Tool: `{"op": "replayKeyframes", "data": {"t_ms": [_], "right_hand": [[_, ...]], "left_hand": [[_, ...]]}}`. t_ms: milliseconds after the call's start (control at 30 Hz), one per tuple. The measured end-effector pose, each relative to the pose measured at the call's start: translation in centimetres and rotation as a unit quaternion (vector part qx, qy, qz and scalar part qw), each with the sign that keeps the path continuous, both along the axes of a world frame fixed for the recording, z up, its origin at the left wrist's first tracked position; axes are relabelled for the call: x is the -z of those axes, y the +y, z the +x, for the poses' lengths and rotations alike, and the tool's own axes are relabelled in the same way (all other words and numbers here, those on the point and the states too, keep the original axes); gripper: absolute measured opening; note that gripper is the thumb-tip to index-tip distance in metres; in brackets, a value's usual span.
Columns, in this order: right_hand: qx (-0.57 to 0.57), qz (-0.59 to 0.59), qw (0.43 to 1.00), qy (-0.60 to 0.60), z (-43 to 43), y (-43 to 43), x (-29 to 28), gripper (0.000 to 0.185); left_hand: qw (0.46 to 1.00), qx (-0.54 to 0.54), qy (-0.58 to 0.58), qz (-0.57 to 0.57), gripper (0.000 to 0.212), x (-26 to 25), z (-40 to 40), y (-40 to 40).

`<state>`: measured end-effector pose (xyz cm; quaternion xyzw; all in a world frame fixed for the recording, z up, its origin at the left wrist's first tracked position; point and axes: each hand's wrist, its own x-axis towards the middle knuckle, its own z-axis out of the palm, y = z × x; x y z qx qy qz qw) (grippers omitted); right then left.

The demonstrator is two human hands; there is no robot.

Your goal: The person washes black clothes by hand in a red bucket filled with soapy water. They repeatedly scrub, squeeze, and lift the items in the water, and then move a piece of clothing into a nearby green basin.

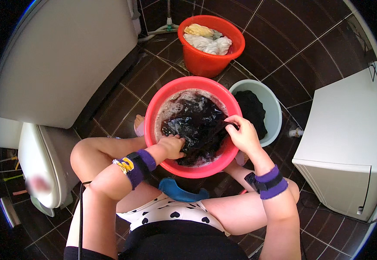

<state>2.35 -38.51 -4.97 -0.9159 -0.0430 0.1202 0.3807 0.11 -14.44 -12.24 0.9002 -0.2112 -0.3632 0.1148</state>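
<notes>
Dark cloth [195,120] lies wet and bunched in sudsy water inside a pink-red plastic basin [193,172]. Near the right rim, my right hand [243,134] pinches a raised fold of this cloth between thumb and fingers. My left hand [173,147] reaches over the lower left rim and rests against the cloth at the water. Its fingertips are partly hidden, so its grip is unclear. Both forearms wear purple bands. The cloth's full shape is hidden by folds and foam.
Behind the basin stands a red bucket [204,63] with white and yellow laundry. A pale basin [273,110] at its right holds more black cloth. A white appliance [341,130] stands far right, a toilet [42,165] at left. A blue plastic object [178,191] lies between my legs.
</notes>
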Motion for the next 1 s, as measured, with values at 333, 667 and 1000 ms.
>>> {"op": "replayKeyframes", "data": {"t_ms": [333,667,1000], "right_hand": [[0.189,0.337,0.917,0.102,-0.6,3.0,-8.3,0.025],[0.157,0.504,0.847,0.064,-2.0,4.0,-15.1,0.031],[0.183,0.559,0.806,0.068,-3.5,3.3,-16.9,0.028]], "left_hand": [[0.937,-0.117,-0.082,-0.318,0.079,-0.2,-3.7,-0.8],[0.857,-0.305,-0.313,-0.274,0.061,0.3,-4.7,-4.3],[0.851,-0.271,-0.327,-0.308,0.054,-2.3,-4.4,-4.2]]}}
